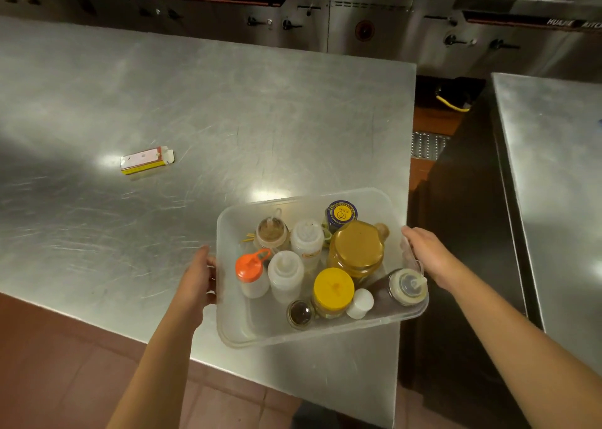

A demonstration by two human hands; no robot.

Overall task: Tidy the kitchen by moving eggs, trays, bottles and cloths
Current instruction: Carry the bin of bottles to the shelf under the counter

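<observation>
A clear plastic tray (228,324) sits over the near right corner of the steel table (195,103). It carries several bottles and jars: an orange-capped bottle (249,267), white squeeze bottles (285,274), a big amber jar (356,249) and a yellow-lidded jar (333,288). My left hand (198,280) grips the tray's left rim. My right hand (426,256) holds its right rim. I cannot tell whether the tray rests on the table or is lifted off it.
A small red and yellow carton (146,160) lies on the table to the left. Steel cooking ranges (358,21) with knobs line the back. A second steel counter (553,168) stands right, across a dark gap. Red floor tiles (65,363) lie below.
</observation>
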